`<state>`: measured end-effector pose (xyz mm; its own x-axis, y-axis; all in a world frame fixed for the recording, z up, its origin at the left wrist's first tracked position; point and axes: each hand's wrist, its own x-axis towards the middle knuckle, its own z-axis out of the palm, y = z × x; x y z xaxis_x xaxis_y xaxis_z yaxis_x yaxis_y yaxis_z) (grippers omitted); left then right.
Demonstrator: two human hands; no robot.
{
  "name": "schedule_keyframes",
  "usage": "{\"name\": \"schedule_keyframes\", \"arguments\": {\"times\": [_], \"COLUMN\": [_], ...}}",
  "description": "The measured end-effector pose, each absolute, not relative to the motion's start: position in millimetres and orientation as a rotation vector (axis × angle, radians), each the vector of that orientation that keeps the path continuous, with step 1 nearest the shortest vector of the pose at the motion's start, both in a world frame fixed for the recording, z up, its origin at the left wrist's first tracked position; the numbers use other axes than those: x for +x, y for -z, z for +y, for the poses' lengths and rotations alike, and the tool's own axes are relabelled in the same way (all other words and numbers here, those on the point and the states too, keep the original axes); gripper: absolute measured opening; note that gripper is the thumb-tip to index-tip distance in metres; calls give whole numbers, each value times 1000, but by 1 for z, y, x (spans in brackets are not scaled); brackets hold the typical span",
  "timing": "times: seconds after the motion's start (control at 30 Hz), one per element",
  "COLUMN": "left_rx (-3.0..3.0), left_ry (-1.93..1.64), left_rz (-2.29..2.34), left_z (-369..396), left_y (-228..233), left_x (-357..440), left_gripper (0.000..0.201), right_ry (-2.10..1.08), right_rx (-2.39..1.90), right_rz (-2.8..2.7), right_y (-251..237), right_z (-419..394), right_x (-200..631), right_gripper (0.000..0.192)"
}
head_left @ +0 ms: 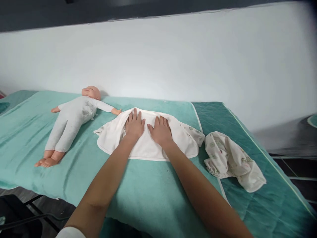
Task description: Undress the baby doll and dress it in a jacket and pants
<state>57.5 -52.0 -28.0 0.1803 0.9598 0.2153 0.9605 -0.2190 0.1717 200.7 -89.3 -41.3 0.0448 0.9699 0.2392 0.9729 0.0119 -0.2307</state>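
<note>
A small white baby top [148,150] lies spread on the green bed cover, its pale inner side mostly facing up and a printed sleeve showing at the right. My left hand [134,125] rests on its upper middle, fingers stretched out and pointing away from me. Beside it my right hand [160,130] lies on the same cloth with its fingers extended. Neither hand grips the fabric. To the left, a baby doll [71,114] in a white body lies on its back, one hand close to the top's upper left edge.
Crumpled printed baby pants [230,160] lie on the darker green quilted mat [267,201] at the right. A white wall [158,59] runs along the bed's far side. The light green cover [32,132] spans the left and middle. A black chair-like object [18,216] stands at lower left.
</note>
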Motion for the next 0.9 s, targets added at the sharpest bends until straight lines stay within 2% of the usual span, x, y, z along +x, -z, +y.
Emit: {"name": "schedule_keyframes", "arguments": {"times": [0.3, 0.5, 0.9], "left_rx": [-2472, -2506, -2397], "left_ry": [349, 357, 525], "left_rz": [-1958, -1944, -2085], "left_z": [-56, -71, -139], "left_y": [28, 31, 29], "left_x": [53, 47, 33], "left_gripper": [67, 69, 68], "right_ry": [-45, 45, 129], "right_rx": [-2099, -2047, -1870], "right_rz": [-1903, -1936, -2247], "right_y": [44, 48, 51], "right_z": [-73, -73, -135], "right_x": [197, 194, 192], "right_gripper": [72, 71, 68]}}
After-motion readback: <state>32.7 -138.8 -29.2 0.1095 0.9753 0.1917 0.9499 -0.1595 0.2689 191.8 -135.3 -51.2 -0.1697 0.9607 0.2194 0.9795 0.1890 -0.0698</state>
